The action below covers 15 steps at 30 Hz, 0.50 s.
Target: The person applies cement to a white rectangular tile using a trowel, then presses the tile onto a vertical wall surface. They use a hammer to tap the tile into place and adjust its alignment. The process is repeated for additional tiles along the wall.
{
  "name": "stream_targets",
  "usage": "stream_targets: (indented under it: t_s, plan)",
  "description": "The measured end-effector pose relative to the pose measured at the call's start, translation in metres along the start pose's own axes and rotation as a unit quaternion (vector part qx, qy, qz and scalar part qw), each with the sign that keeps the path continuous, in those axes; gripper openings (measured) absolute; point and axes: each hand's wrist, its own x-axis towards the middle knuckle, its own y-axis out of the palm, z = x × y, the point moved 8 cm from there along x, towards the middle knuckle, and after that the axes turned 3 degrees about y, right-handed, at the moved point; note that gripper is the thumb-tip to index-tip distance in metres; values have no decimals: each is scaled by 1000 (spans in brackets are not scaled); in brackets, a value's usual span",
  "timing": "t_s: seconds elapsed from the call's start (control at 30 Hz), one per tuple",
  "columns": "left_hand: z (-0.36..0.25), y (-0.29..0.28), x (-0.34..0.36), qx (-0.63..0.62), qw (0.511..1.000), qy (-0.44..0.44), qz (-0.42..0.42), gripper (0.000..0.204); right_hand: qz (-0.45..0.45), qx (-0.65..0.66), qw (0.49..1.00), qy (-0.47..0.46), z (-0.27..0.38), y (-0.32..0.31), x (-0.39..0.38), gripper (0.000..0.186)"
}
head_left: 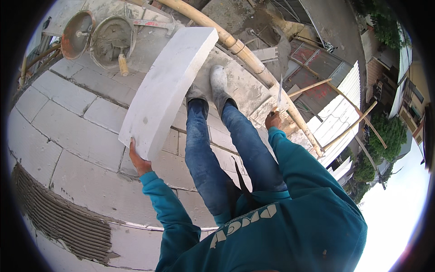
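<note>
My left hand (138, 162) grips the near end of a long white lightweight block (165, 86), holding it up and tilted over the block wall (68, 113). The block reaches away toward my grey boots (217, 81). My right hand (273, 119) is closed on the handle of a thin metal trowel (279, 93) that points upward, beside the bamboo pole (244, 52). Both arms wear teal sleeves. I stand on a mortar-stained board with blue jeans on my legs.
Two round mortar pans (111, 38) sit at the far left, one rust-coloured (76, 34), with a wooden handle in the grey one. Combed grey mortar (59, 217) covers the wall at lower left. Beyond the pole lie corrugated sheets (340, 113), roofs and trees far below.
</note>
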Motion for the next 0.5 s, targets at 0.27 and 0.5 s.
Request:
stream_targets:
  t_s: [0.27, 0.5]
  plan:
    - [7, -5, -1, 82, 995, 24, -58, 60, 162, -39, 985, -49, -48, 166, -4, 49]
    - [20, -9, 2, 38, 999, 17, -25, 61, 323, -115, 938, -50, -64, 216, 19, 48]
